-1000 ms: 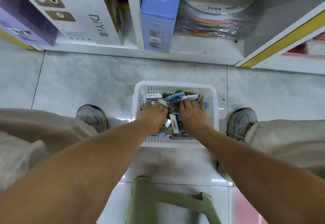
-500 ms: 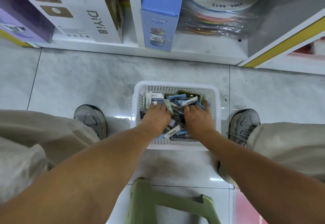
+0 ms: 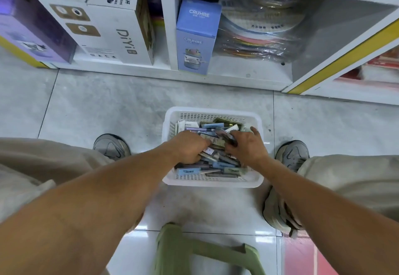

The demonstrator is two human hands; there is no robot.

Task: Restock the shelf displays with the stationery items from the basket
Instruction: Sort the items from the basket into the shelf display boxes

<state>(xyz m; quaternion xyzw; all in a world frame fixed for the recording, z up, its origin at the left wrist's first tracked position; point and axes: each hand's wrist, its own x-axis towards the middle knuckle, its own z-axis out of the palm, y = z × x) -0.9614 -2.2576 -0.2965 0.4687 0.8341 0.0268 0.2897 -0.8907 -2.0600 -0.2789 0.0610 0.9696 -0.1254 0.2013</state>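
Note:
A white plastic basket (image 3: 212,182) stands on the floor between my feet, heaped with small flat stationery packs (image 3: 216,165) in blue, green, grey and white. Both hands are inside it. My left hand (image 3: 190,148) has its fingers curled round a bunch of packs in the middle of the heap. My right hand (image 3: 247,145) grips a few packs facing it, little finger sticking out toward the basket's far right corner. The fingertips of both hands are hidden among the packs.
The bottom shelf (image 3: 248,74) lies just beyond the basket, holding a blue CRUHRE box (image 3: 195,39), white DiYi boxes (image 3: 112,30), a purple box (image 3: 30,30) and wrapped round items (image 3: 259,35). A green stool (image 3: 205,251) is under me. Grey shoes (image 3: 112,146) flank the basket.
Both hands have gone from lying flat on the heap to closing round packs and drawing toward each other. The view has tilted up, showing more of the shelf.

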